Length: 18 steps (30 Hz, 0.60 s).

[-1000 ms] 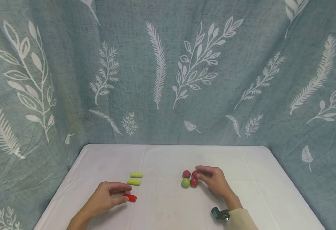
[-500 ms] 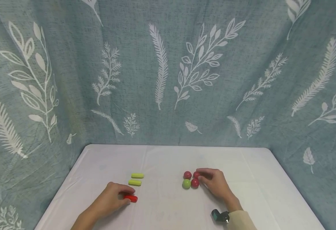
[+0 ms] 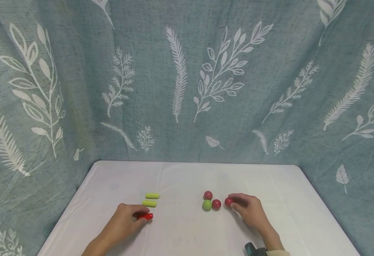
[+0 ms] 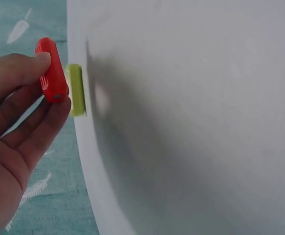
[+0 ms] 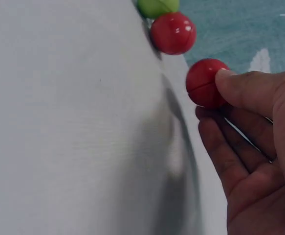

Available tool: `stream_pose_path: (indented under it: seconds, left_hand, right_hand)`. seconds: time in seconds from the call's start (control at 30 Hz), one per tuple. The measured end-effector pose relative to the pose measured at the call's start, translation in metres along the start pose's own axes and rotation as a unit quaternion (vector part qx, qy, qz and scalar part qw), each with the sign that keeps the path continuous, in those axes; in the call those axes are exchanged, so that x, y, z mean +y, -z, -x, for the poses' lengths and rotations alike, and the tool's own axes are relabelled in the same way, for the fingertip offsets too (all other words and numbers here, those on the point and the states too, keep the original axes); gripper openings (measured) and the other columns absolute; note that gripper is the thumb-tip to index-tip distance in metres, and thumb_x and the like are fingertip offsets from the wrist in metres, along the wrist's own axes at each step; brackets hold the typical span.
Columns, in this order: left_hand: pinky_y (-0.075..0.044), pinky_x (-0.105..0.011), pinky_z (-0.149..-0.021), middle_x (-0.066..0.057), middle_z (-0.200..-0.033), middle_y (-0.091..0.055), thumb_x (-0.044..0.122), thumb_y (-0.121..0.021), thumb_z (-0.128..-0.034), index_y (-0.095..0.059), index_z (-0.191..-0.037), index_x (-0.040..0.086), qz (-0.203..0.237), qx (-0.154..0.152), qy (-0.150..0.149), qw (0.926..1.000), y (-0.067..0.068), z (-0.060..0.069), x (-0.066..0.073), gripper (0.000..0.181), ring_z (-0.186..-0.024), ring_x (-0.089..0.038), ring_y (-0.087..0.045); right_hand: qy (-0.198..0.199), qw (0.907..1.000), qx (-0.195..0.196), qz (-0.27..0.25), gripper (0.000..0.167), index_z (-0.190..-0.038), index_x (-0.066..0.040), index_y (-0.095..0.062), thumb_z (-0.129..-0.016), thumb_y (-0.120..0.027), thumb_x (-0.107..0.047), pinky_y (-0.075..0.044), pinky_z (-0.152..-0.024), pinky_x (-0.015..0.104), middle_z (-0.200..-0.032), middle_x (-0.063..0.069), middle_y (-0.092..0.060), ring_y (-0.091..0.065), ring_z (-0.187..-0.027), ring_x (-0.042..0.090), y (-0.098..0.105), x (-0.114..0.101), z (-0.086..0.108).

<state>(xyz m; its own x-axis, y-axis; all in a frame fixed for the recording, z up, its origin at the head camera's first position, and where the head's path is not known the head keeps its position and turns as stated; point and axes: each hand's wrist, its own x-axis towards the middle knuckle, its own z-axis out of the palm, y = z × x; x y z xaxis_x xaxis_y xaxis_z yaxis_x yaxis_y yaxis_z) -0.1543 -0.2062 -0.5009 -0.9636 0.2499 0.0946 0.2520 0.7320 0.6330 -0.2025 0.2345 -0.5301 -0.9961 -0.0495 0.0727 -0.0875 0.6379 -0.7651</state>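
Observation:
Thumb and fingers of my left hand [image 3: 123,223] pinch a short red stick-shaped piece [image 3: 148,216], grooved along one side in the left wrist view [image 4: 54,76]. Just beyond it in the head view lie two lime-green sticks [image 3: 149,203], roughly parallel. My right hand [image 3: 251,210] holds a small red ball [image 3: 228,201] between thumb and fingertips; a seam runs round this ball [image 5: 203,84] in the right wrist view. To its left, apart from it, a green ball [image 3: 207,204] and two other red balls [image 3: 216,204] sit close together.
A white-covered table [image 3: 180,234] bears everything. Grey-green curtains [image 3: 187,138] with white leaf prints hang behind it and along both sides. A dark device [image 3: 254,250] is at my right wrist, partly cut off by the frame's lower edge.
My right hand has drawn one red ball to the right and nearer, out of the cluster. My left fingers have closed on the red piece, which has risen slightly.

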Motion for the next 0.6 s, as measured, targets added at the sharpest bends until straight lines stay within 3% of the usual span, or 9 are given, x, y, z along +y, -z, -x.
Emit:
stream_pose_path:
  seconds: [0.13, 0.33, 0.5, 0.6]
  left_hand:
    - [-0.066, -0.029, -0.080, -0.002, -0.106, -0.083, -0.001, -0.093, -0.0809, -0.083, -0.111, 0.008, 0.033, 0.032, 0.007, 0.9989, -0.004, 0.003, 0.009, 0.033, -0.084, -0.007, -0.073]
    - [-0.062, -0.020, -0.074, -0.002, -0.100, -0.082, -0.008, -0.090, -0.0811, -0.081, -0.111, 0.003, 0.072, 0.075, 0.016, 0.9945, -0.016, 0.004, 0.023, 0.033, -0.082, -0.007, -0.074]
    - [-0.061, -0.019, -0.074, 0.001, -0.097, -0.080, -0.006, -0.089, -0.0838, -0.080, -0.109, 0.004, 0.105, 0.060, 0.042, 0.9918, -0.029, 0.003, 0.037, 0.028, -0.083, -0.006, -0.071]
    - [-0.061, -0.019, -0.074, 0.000, -0.098, -0.080, -0.004, -0.087, -0.0861, -0.080, -0.108, 0.004, 0.122, 0.042, 0.041, 0.9907, -0.037, 0.003, 0.044, 0.024, -0.082, -0.006, -0.069]
  right_hand:
    - [-0.019, 0.9996, -0.019, -0.012, 0.030, -0.120, -0.023, -0.083, -0.094, -0.085, -0.010, -0.060, -0.107, 0.041, -0.118, -0.008, -0.082, -0.075, -0.123, 0.020, 0.003, -0.005, 0.012]
    - [0.000, 0.9969, -0.060, -0.050, 0.029, -0.119, -0.019, -0.083, -0.093, -0.086, -0.009, -0.061, -0.104, 0.037, -0.117, -0.005, -0.083, -0.076, -0.120, 0.021, 0.002, -0.009, 0.028]
    - [0.028, 0.9938, -0.089, -0.059, 0.027, -0.118, -0.019, -0.083, -0.093, -0.085, -0.009, -0.061, -0.101, 0.027, -0.118, -0.005, -0.083, -0.077, -0.118, 0.020, -0.007, -0.012, 0.034]
    - [0.041, 0.9917, -0.104, -0.063, 0.027, -0.119, -0.019, -0.083, -0.094, -0.084, -0.010, -0.060, -0.101, 0.027, -0.118, -0.006, -0.083, -0.076, -0.118, 0.020, -0.012, -0.015, 0.036]
